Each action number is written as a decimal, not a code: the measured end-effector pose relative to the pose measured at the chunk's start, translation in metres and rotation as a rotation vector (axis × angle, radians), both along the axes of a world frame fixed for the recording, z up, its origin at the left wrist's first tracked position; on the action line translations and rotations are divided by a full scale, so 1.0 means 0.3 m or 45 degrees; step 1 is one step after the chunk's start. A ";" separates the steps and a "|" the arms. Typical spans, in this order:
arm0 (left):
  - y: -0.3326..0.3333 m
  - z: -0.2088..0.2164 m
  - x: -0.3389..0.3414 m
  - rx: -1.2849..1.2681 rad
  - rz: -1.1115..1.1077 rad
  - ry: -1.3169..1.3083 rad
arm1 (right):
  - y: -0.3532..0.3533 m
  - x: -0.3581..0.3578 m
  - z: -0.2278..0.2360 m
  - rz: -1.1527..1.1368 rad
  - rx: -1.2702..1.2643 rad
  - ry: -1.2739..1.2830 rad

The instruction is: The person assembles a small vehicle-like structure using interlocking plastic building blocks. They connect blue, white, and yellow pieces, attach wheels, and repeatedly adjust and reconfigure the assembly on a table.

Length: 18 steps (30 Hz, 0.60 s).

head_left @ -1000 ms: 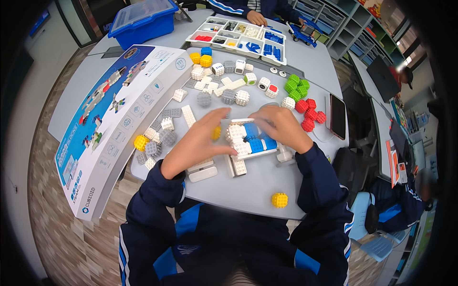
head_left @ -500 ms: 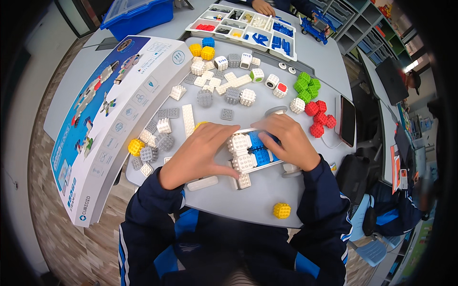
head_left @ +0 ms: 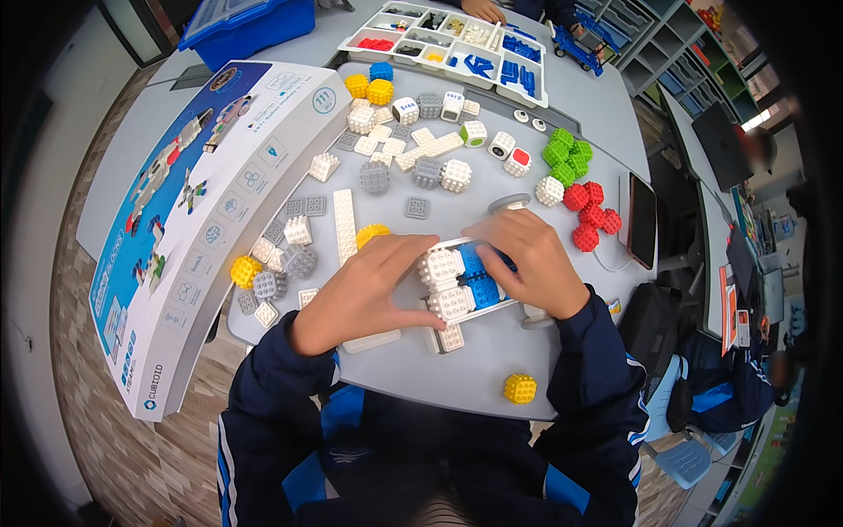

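A block assembly [head_left: 446,300] of white and blue studded cubes inside a white frame is held between my two hands above the near middle of the table. My left hand [head_left: 364,294] clasps its left end, thumb on the near side and fingers on the far side. On the right end, my right hand [head_left: 536,268] grips with the thumb over the blue cubes and the fingers at the far edge. Grey discs, one of them a disc [head_left: 509,203] beyond my right fingers, stand by the assembly; how they attach is hidden. Below it a white studded piece [head_left: 450,338] sticks out.
Left is a large printed box [head_left: 303,110]. Loose white and grey cubes [head_left: 375,177], green cubes [head_left: 566,155] and red cubes [head_left: 590,217] lie beyond my hands. A phone [head_left: 642,221] rests right; a yellow cube [head_left: 520,388] sits near the front edge. Farther back are a parts tray [head_left: 448,81] and another person's hand [head_left: 483,10].
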<state>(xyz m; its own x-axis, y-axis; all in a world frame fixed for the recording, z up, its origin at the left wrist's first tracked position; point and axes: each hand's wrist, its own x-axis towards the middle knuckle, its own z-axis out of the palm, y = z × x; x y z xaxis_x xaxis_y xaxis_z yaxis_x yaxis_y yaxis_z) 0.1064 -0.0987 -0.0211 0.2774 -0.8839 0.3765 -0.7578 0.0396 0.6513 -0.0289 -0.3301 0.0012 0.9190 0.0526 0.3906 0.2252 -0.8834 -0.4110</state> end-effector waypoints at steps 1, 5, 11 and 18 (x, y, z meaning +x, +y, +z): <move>0.000 -0.001 0.000 -0.008 -0.002 0.000 | 0.001 0.000 0.001 0.001 -0.003 -0.001; -0.001 -0.003 -0.004 -0.048 0.007 -0.010 | 0.005 0.000 -0.001 -0.003 -0.019 -0.022; -0.003 -0.008 -0.007 -0.077 0.008 0.003 | 0.007 0.001 -0.011 0.001 -0.081 -0.108; -0.001 -0.006 -0.008 -0.064 0.015 -0.028 | 0.009 -0.005 -0.016 -0.005 -0.075 -0.100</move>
